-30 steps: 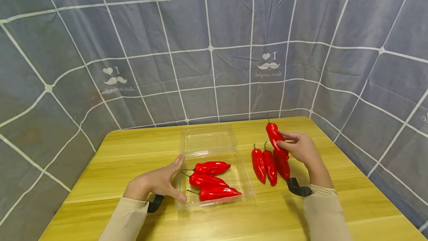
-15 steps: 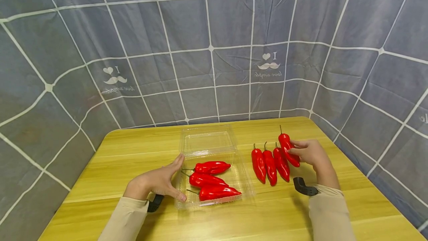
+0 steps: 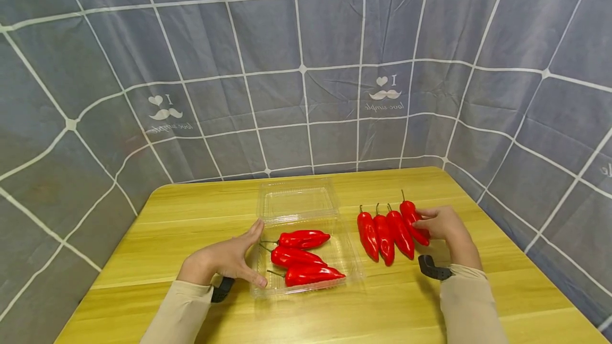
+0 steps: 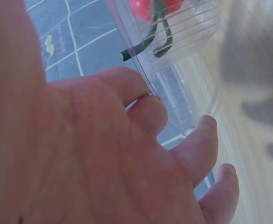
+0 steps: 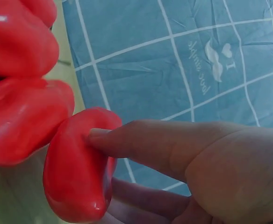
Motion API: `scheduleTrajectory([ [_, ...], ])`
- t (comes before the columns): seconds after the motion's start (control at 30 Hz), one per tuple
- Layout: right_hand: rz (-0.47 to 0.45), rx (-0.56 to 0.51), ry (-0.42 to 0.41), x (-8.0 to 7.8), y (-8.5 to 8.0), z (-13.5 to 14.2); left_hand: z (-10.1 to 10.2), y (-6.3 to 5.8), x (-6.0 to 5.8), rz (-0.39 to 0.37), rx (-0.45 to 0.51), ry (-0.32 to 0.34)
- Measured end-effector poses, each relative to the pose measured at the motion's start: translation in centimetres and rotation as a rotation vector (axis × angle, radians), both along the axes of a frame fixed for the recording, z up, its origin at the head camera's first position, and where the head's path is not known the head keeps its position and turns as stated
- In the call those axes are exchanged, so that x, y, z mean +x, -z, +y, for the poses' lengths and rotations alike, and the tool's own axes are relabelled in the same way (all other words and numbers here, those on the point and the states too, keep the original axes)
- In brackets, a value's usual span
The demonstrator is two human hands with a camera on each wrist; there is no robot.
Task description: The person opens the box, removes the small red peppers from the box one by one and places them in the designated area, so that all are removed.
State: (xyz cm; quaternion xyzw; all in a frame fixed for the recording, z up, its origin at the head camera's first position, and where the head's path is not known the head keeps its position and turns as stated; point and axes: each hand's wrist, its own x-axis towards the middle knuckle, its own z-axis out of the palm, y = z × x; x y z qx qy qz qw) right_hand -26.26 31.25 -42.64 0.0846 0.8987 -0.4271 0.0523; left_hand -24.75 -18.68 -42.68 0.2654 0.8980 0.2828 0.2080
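Observation:
My right hand [image 3: 444,227] pinches a long red pepper [image 5: 78,172] between thumb and fingers, at the right end of a row. The other peppers of that row [image 3: 368,235] lie side by side to its left, stems pointing away. My left hand [image 3: 229,259] touches the left side of a clear plastic clamshell container [image 3: 351,259], thumb and fingers spread along its edge. Inside it lie three red peppers [image 3: 306,239], stems to the left. In the left wrist view, fingers [image 4: 146,114] rest right at the container's rim, with two green stems [image 4: 163,46] near it.
The container's lid [image 3: 298,201] lies folded back behind its base. A wood-grain table [image 3: 191,216] carries everything. Grey checked curtains [image 3: 268,94] stand behind the table and along both sides.
My right hand has moved right and lowered its pepper beside the others, uncovering the neighbouring one. The row's peppers have shifted slightly left. My left hand and the container have stayed put.

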Motion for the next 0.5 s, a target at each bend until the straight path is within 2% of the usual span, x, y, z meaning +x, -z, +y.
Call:
scheduleTrajectory([
  [0.23,0.034,0.081,-0.060,-0.4,1.0,0.1,0.1,0.0,0.1,-0.001,-0.010,-0.005],
  [0.5,0.013,0.110,-0.060,-0.8,1.5,-0.3,0.0,0.1,0.0,0.013,-0.024,-0.005],
])
